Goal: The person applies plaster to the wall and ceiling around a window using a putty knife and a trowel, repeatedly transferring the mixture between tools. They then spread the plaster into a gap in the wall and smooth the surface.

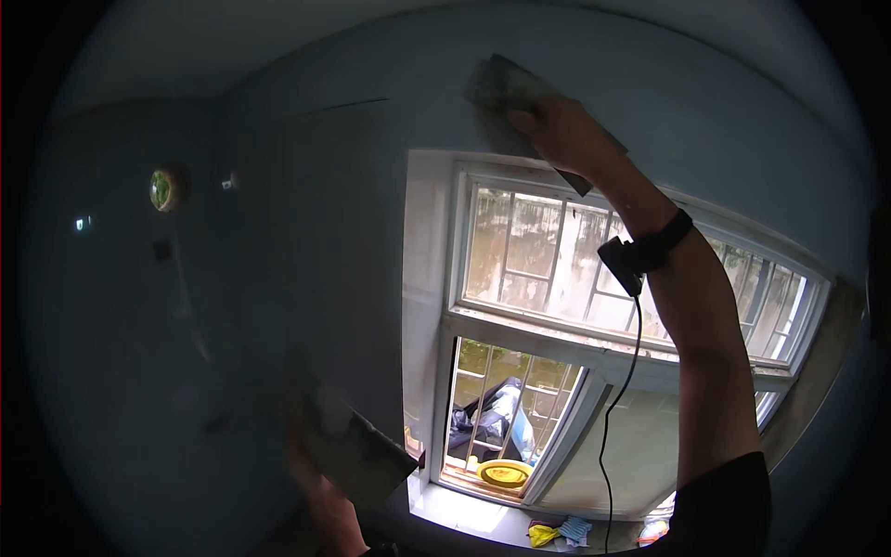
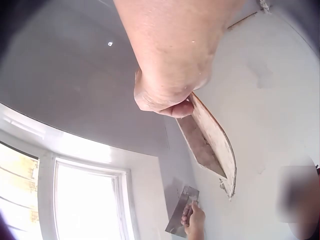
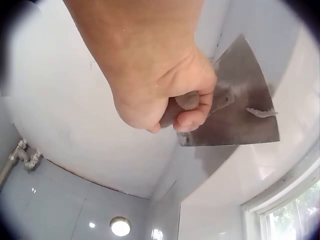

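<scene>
My right hand (image 1: 561,135) is raised above the window and grips the handle of a wide steel plastering trowel (image 3: 235,90). The blade lies close along the wall, and a small ridge of grey paste (image 3: 261,113) clings to it. Lower down on the left, my left hand (image 2: 167,97) grips a flat plastering board (image 2: 202,142), smeared with pale paste, with a ragged lump at its far tip. In the head view this board (image 1: 371,459) is dim, tilted before the dark wall. The left hand's fingers are partly hidden by the wrist in its own view.
A white-framed window (image 1: 455,241) with bars takes up the middle and right. On its sill lie a yellow cloth (image 1: 542,534) and a blue striped cloth (image 1: 575,531); a yellow basin (image 1: 506,473) is outside. A black cable (image 1: 605,436) hangs from the right wrist camera. Pipes (image 3: 22,156) run near the ceiling.
</scene>
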Tool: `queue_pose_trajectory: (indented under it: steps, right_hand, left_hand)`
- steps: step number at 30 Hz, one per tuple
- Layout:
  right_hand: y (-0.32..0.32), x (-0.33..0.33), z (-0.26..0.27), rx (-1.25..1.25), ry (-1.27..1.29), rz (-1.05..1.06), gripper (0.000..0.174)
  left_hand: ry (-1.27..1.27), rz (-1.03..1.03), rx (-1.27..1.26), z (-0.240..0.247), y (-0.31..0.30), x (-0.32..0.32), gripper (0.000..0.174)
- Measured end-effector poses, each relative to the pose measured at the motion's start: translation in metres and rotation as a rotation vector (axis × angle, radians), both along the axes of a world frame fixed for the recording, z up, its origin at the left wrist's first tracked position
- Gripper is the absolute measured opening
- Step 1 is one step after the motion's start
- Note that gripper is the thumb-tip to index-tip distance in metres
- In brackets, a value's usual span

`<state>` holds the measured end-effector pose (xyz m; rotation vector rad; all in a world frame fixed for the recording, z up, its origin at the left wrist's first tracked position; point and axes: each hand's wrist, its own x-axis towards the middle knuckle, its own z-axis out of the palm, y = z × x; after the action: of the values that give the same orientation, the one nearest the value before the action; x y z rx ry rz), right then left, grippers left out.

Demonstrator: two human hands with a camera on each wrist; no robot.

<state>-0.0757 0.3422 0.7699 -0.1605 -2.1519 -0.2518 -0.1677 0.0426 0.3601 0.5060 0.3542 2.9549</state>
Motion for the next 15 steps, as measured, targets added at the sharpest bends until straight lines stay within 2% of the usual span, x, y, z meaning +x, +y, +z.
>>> queue_pose_trajectory:
  steps: [1, 3, 5, 8, 10, 12, 13, 15]
  right_hand:
    - [0.003, -0.011, 0.003, 0.072, 0.020, -0.002, 0.041]
    - [0.011, -0.029, 0.008, 0.211, 0.065, -0.007, 0.042]
    - [0.016, -0.036, 0.016, 0.200, 0.054, -0.042, 0.041]
    - [0.025, -0.031, 0.013, 0.166, 0.059, -0.020, 0.040]
    - [0.030, -0.019, 0.013, 0.147, 0.052, -0.024, 0.040]
    - [0.031, -0.005, 0.017, 0.147, 0.025, -0.073, 0.038]
    - [0.028, 0.004, 0.020, 0.072, 0.005, -0.071, 0.038]
    - [0.016, 0.026, 0.014, -0.095, -0.041, -0.067, 0.039]
  left_hand:
    - [0.068, 0.032, -0.026, -0.017, -0.003, -0.010, 0.043]
    - [0.201, -0.034, 0.027, -0.025, -0.005, -0.023, 0.044]
    - [0.318, -0.240, 0.180, -0.026, -0.006, -0.028, 0.043]
    - [0.282, -0.124, 0.119, -0.033, 0.002, -0.024, 0.041]
    - [0.448, 0.196, -0.195, -0.031, 0.007, -0.017, 0.042]
    - [0.574, 0.577, -0.518, -0.012, 0.013, -0.002, 0.050]
    - [0.620, 0.804, -0.676, 0.006, 0.018, 0.009, 0.058]
    - [0.670, 1.004, -0.857, 0.016, 0.021, 0.019, 0.069]
